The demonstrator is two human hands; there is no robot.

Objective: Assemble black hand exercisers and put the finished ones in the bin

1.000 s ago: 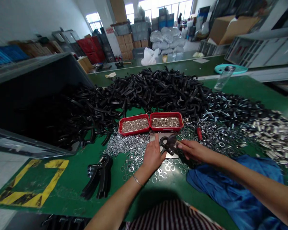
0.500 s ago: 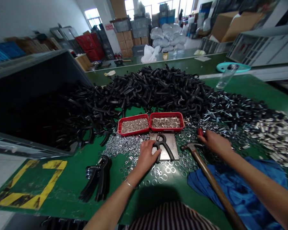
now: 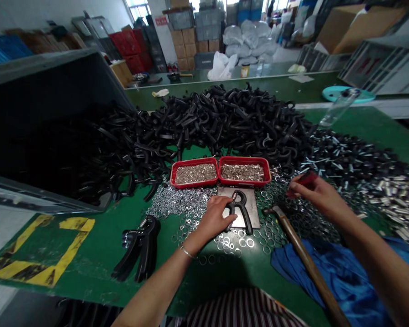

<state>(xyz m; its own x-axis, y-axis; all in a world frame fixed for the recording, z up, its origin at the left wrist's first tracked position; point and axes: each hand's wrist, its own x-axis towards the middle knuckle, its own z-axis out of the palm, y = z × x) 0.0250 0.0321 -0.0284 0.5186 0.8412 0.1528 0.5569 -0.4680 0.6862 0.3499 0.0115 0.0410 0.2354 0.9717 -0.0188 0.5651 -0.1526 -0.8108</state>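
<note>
Red handle (image 3: 308, 178) lifted, our right hand (image 3: 318, 195) gripping it, left hand (image 3: 215, 217) clasping black handgrip (image 3: 246, 217); likely tool pickup, next needs aim.

From where I stand, this is a factory assembly workshop. The left hand (image 3: 216, 217) grips a black hinged piece (image 3: 245, 214) at a green workbench (image 3: 95, 272), and beyond that grip rises a great heap of similar black parts (image 3: 225, 116). Just past it sit two red trays (image 3: 194, 185) of small metal bits (image 3: 243, 172); a hammer (image 3: 301, 250) lies to its right. Far behind stand stacked cartons (image 3: 184, 45), grey crates (image 3: 209, 27) and bulging sacks (image 3: 248, 38).
</note>
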